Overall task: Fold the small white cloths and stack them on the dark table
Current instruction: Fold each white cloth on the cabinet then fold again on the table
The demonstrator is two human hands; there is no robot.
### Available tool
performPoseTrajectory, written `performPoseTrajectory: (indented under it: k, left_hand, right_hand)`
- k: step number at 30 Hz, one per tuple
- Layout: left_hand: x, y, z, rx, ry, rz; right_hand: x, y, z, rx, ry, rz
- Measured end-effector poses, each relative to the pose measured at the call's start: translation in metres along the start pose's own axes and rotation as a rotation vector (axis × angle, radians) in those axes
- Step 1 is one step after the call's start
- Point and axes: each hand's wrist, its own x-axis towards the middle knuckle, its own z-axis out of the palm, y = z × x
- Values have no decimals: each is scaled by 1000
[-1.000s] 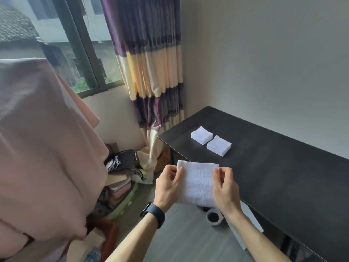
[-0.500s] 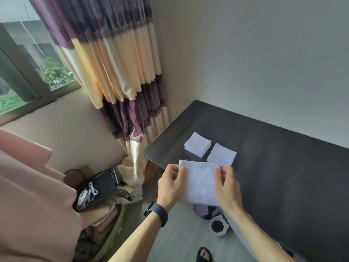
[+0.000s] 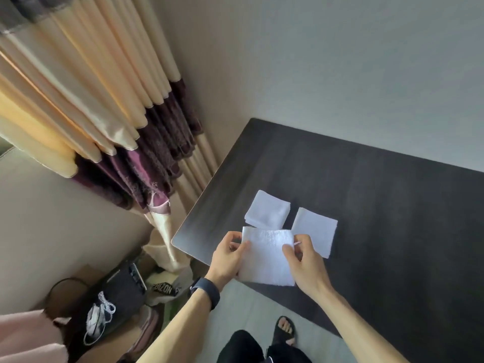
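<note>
The left hand and right hand each pinch a side edge of a white cloth, fingers closed on it, holding it over the near edge of the dark table. To fold it well, bring the edges together squarely and match the corners before pressing. Beyond lie a folded stack and a second folded cloth, side by side

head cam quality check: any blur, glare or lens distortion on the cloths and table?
Head view: held cloth and both hands, left and right, fairly sharp; the curtain looks streaked with blur. Soft window glare washes the table near its left edge. Wide-angle lens bows the table edges. Folded cloths slightly overexposed, little texture.
</note>
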Motion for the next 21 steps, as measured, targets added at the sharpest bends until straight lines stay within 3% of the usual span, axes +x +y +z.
performPoseTrajectory:
  k: [9, 21]
  left_hand:
    - [124, 23, 19, 195, -49, 51]
    - [249, 24, 21, 351, -227, 87]
  right_hand:
    - [101, 13, 41, -137, 245, 262]
    - [202, 34, 72, -316, 357, 448]
